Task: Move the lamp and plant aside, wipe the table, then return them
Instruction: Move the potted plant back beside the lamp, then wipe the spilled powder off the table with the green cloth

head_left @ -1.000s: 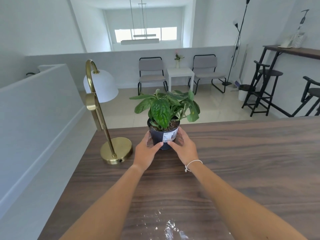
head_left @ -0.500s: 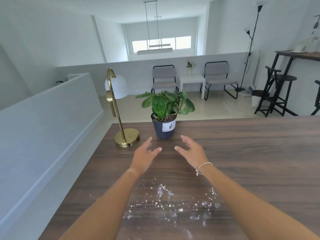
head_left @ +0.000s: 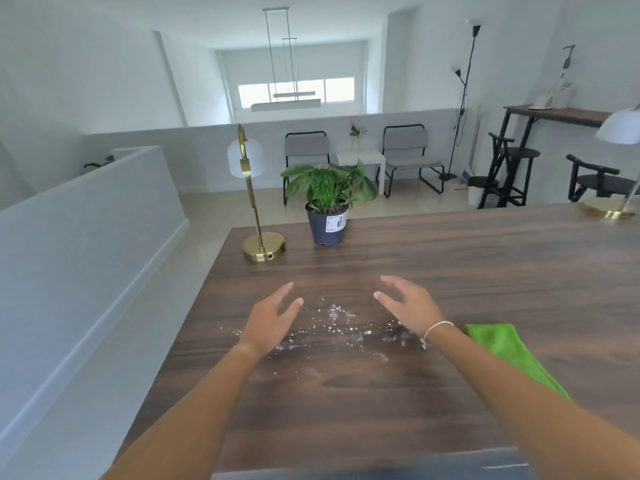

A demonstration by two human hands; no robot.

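Note:
A brass lamp [head_left: 258, 216] with a white shade stands at the far left corner of the dark wooden table [head_left: 485, 289]. Right of it sits a leafy green plant in a dark pot [head_left: 327, 223] with a white label. My left hand [head_left: 273, 317] and my right hand [head_left: 405, 306] hover open above the table's middle, well short of the pot and holding nothing. White crumbs or powder [head_left: 336, 327] are scattered on the wood between and under my hands. A green cloth [head_left: 512, 355] lies flat by my right forearm.
A second brass lamp [head_left: 613, 209] stands at the table's far right edge. Beyond the table are a low white wall [head_left: 86, 254] on the left, two grey chairs [head_left: 408, 157], a small white side table, a floor lamp and dark bar stools [head_left: 512, 174].
Both hands let go of the pot at the far edge and drew back toward me, fingers spread. The view pulled back, bringing the crumbs, green cloth and second lamp into sight.

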